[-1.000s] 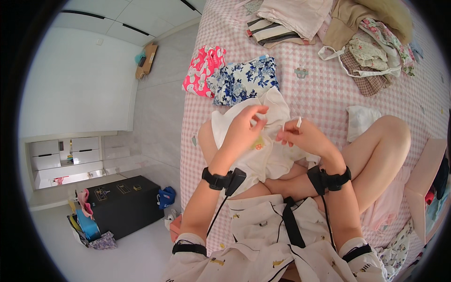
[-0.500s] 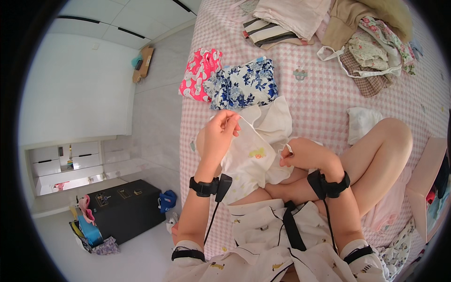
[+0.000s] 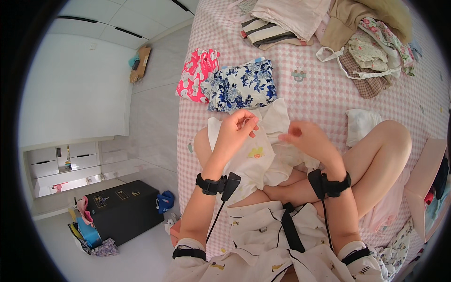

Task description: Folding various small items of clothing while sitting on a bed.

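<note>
A white baby garment (image 3: 242,162) with a small yellow-green and orange print lies spread over my crossed legs, its upper folds reaching toward the folded clothes. Above its upper left part, my left hand (image 3: 237,134) is closed in a pinch, with a bit of thin white tie between thumb and fingers. My right hand (image 3: 307,141) hovers at the garment's right side, fingers curled and thumb close to them. Its fingertips are slightly blurred, and whatever they pinch cannot be made out. Black straps circle both wrists.
Beyond the garment lie a folded blue-flowered cloth (image 3: 244,87) and a pink printed one (image 3: 197,75). Piled clothes (image 3: 366,51) fill the bed's far right. A white folded cloth (image 3: 361,124) rests by my right knee. A pink box (image 3: 425,188) stands right; a black case (image 3: 124,211) is on the floor left.
My left hand has moved right, nearer the other hand. My right hand has risen and moved slightly away from me; the white loop seen at its fingers before no longer shows.
</note>
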Available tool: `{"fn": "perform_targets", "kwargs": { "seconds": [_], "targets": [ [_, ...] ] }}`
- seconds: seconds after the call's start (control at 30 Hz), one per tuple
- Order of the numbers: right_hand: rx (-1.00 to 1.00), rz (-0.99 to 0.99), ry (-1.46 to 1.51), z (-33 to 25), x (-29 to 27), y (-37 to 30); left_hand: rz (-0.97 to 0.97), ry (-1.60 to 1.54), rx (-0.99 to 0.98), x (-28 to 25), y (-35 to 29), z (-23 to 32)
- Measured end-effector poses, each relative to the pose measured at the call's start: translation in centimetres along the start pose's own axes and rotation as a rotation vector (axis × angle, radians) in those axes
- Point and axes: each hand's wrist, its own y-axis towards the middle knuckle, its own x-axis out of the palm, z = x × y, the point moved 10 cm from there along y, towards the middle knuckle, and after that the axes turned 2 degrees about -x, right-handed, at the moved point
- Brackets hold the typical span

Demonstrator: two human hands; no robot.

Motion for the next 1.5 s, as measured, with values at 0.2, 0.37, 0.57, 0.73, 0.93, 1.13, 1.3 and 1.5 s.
{"fn": "perform_targets", "kwargs": {
  "seconds": [0.2,0.37,0.57,0.73,0.93,1.13,1.3,1.5],
  "targets": [
    [-0.042,0.249,-0.321,0.9,0.6,2.6,-0.003,0.036,-0.015,0.0,-0.3,-0.4],
    [-0.089,0.249,0.582,1.4,-1.7,4.3,0.059,0.016,0.048,-1.7,-1.0,0.6],
    [-0.122,0.242,1.155,-0.8,-2.7,3.3,0.102,-0.004,0.062,-4.1,-1.6,1.4],
    [-0.090,0.223,1.205,-0.7,-3.0,2.6,0.080,0.010,0.020,-3.6,-2.0,1.5],
    [-0.111,0.026,1.198,-3.0,-2.3,0.7,0.004,0.058,0.044,-0.7,-2.2,2.8],
    [-0.143,-0.002,1.184,-3.6,-2.5,-0.3,-0.085,0.098,0.097,1.4,-1.7,3.1],
    [-0.087,0.029,1.165,-3.5,-2.2,-0.3,0.004,0.009,0.121,1.6,-2.0,3.3],
    [-0.122,0.033,1.189,-3.5,-2.2,-0.2,-0.146,0.793,0.343,6.4,-5.0,4.4]
  ]
}}
